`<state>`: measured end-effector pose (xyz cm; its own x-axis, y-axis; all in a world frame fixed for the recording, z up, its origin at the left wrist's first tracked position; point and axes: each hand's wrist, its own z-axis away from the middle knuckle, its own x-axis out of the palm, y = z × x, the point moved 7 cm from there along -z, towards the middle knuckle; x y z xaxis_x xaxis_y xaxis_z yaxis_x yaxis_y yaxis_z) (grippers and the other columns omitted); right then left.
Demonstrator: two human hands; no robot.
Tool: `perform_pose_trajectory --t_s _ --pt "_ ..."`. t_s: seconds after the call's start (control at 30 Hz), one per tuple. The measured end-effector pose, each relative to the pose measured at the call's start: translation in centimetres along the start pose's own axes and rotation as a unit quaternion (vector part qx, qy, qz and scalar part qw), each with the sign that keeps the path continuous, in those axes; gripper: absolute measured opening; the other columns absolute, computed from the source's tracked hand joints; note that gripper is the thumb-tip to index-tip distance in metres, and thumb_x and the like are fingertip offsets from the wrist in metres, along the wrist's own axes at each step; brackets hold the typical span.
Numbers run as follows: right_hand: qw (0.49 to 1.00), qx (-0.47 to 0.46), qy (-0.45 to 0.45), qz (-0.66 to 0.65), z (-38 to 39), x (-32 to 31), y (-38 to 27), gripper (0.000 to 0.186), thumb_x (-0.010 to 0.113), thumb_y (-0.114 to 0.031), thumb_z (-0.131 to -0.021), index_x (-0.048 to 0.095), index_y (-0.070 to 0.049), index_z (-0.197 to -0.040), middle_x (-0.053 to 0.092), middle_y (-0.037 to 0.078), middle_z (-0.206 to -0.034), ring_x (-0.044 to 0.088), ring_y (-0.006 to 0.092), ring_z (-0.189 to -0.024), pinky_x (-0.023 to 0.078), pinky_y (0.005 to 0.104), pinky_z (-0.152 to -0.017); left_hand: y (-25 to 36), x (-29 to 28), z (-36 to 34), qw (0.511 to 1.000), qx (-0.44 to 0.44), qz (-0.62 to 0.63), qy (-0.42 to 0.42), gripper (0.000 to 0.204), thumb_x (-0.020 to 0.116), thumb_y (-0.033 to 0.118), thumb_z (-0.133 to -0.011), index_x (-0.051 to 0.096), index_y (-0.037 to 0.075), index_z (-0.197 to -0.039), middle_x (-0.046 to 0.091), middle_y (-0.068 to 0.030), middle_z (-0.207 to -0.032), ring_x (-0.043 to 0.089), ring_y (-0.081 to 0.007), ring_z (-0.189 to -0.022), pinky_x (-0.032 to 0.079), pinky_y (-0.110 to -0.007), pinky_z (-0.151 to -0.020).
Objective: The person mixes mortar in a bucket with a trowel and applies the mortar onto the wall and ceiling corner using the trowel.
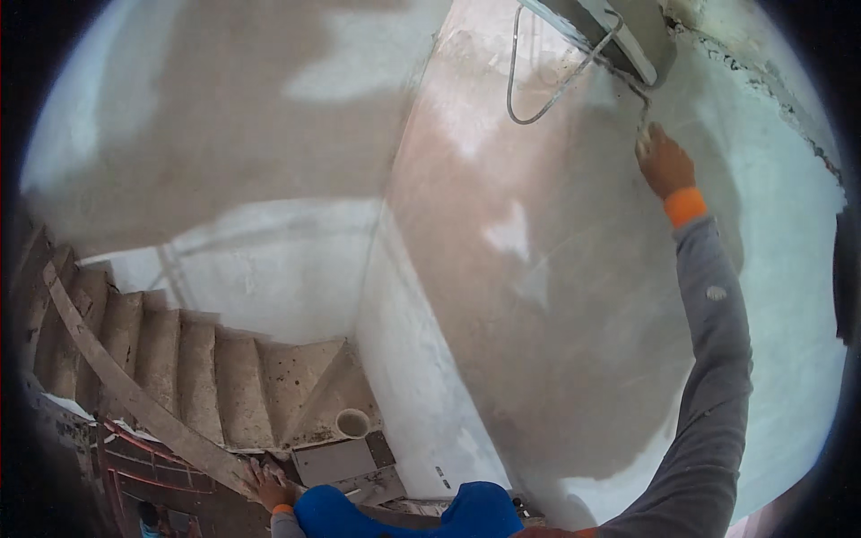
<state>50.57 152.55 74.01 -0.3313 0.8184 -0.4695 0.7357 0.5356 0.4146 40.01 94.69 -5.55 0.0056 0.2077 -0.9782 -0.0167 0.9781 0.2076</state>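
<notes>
My right hand [665,163], high on the right, is closed around the handle of a slim tool [644,109] with a bent metal shank. The tool's working end is too small to make out, close to the plastered wall [601,296] below a box-like fixture [619,36]. Low on the left, my left hand [272,489] lies with fingers apart on the near end of a long wooden plank [157,399]. Orange cuffs end both grey sleeves. Damp-looking brown patches and paler ones mark the wall.
Below on the left, concrete stairs [193,368] turn down beside the wall. A round pale bucket [352,422] stands on the lower landing, near grey boards [334,463]. A bent rod loop [529,119] hangs from the fixture. Reddish bars [157,466] show beyond the plank.
</notes>
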Motion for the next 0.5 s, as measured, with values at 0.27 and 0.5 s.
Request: perform_pose_trajectory --t_s 0.27,0.5 --pt "0.996 -0.019 -0.026 -0.082 11.8 -2.9 -1.4 0.035 0.051 -0.027 -0.085 0.045 -0.002 -0.109 0.059 0.020 -0.088 0.059 0.0363 -0.077 0.047 0.0445 -0.068 -1.1 1.5 -0.3 0.999 0.016 -0.026 -0.008 0.057 0.026 0.046 -0.092 0.059 0.004 -0.113 0.004 -0.0002 -0.148 -0.005 -0.0217 -0.136 0.001 -0.052 -0.109" --pt "0.952 -0.230 0.148 -0.136 5.9 -10.6 -13.6 0.033 0.055 -0.024 -0.081 0.048 -0.004 -0.107 0.056 0.014 -0.100 0.059 0.0337 -0.078 0.048 0.0430 -0.066 -1.0 0.6 -0.5 0.997 -0.019 -0.037 -0.070 0.052 0.025 0.050 -0.092 0.050 0.018 -0.125 0.003 0.0057 -0.148 -0.005 -0.0189 -0.136 0.000 -0.052 -0.109"
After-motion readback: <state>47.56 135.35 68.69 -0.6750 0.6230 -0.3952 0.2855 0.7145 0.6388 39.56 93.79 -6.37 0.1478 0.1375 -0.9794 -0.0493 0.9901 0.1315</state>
